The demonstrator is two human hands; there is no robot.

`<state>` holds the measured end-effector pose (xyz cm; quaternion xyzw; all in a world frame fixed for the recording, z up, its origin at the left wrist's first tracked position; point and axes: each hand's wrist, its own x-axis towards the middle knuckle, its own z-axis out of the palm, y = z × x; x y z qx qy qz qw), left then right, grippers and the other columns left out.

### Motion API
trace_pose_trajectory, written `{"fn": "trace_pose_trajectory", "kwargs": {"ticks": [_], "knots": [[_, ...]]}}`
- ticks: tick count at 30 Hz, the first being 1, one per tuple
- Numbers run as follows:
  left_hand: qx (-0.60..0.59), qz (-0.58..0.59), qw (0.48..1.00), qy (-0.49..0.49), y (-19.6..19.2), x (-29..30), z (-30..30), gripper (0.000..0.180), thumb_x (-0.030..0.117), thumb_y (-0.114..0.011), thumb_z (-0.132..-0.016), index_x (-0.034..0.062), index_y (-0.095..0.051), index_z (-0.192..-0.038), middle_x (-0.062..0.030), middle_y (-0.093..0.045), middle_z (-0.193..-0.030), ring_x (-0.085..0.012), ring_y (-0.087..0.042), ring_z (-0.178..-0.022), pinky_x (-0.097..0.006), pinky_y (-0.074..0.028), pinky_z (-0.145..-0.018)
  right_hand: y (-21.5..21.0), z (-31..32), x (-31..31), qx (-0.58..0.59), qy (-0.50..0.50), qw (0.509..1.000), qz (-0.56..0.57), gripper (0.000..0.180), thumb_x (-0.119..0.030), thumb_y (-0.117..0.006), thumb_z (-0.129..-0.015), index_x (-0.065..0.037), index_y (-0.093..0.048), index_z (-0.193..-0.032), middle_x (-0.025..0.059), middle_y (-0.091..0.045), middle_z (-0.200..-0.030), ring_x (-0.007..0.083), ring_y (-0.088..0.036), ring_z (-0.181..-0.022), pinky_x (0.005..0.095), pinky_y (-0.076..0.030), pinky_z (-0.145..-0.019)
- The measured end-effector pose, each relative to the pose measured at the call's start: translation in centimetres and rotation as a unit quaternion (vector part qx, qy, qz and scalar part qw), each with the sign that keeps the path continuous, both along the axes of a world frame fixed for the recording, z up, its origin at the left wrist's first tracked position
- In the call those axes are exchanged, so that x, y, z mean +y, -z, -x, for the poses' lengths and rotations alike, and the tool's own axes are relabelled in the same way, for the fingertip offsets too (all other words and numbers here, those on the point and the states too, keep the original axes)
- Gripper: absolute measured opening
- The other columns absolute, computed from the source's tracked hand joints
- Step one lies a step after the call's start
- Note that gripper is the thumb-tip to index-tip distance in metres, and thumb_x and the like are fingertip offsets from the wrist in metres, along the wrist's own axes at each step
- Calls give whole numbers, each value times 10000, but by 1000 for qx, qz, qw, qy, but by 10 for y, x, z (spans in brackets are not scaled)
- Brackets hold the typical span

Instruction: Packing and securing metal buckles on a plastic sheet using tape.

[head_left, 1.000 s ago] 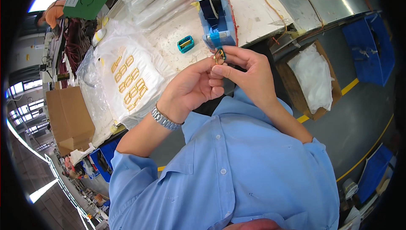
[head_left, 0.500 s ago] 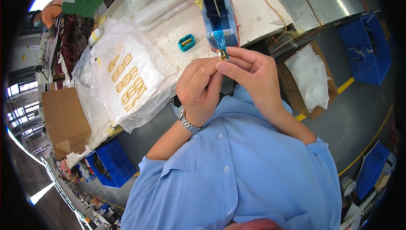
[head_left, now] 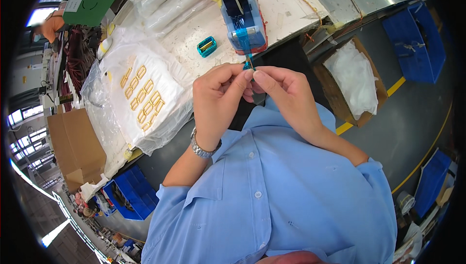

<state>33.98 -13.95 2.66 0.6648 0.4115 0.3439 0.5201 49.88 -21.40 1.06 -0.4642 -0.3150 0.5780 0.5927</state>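
My left hand [head_left: 213,101] and my right hand [head_left: 291,96] meet just in front of a blue tape dispenser [head_left: 255,21]. Their thumbs and fingertips are pinched together around a small gold metal buckle [head_left: 250,63], mostly hidden by the fingers. Blue tape [head_left: 246,45] runs from the dispenser's front edge down to the buckle and partly covers it. On the table to the left lies another gold piece wrapped in blue tape [head_left: 207,46]. Farther left, several bare gold rectangular buckles [head_left: 141,89] lie in rows on white sheeting.
Rolls of clear plastic [head_left: 167,7] lie behind the buckles. An open cardboard box [head_left: 347,82] with white plastic stands right of the table. Blue bins [head_left: 415,45] sit on the floor, and a brown carton [head_left: 76,145] is at the left. A person [head_left: 52,24] is far left.
Both hands have turned slightly, with the thumbs now side by side over the buckle. Less gold shows, and the tape stretches from the dispenser to the fingertips. The view has shifted a little.
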Motion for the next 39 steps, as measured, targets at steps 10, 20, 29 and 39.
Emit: {"fn": "trace_pose_trajectory", "kwargs": {"ticks": [10, 20, 29, 39], "knots": [[-32, 283, 956, 72, -9, 51, 7, 222, 171, -768, -1008, -36, -748, -928, -45, -689, -748, -119, -670, -609, -274, -595, -542, 16, -21, 14, -63, -80, 995, -3, 436, -95, -755, -984, 84, -652, -1368, 150, -780, -1192, 174, -751, -1081, 314, -592, -961], [25, 340, 932, 126, -32, 79, 7, 263, 196, -785, -995, -8, -716, -846, -45, -679, -748, -127, -667, -590, -286, -599, -541, 16, -27, 40, -242, -20, 955, -168, 589, -141, -861, -882, 63, -634, -1386, 197, -782, -1193, 261, -771, -1075, 361, -597, -978], [41, 371, 920, 121, -37, 85, -2, 269, 195, -771, -1003, -2, -694, -837, -50, -673, -748, -131, -659, -573, -279, -600, -559, 18, -18, 42, -185, 37, 972, -140, 448, -122, -868, -887, 47, -725, -1275, 151, -816, -1022, 183, -790, -956, 307, -611, -892], [156, -311, 935, 61, -19, 17, 2, 385, -89, -809, -856, -10, -739, -1225, -147, -775, -1175, -227, -793, -966, -323, -642, -817, 0, -14, 41, -104, 17, 990, -89, 298, -122, -818, -946, 51, -772, -1185, 106, -827, -965, 118, -784, -901, 253, -609, -837]]}}
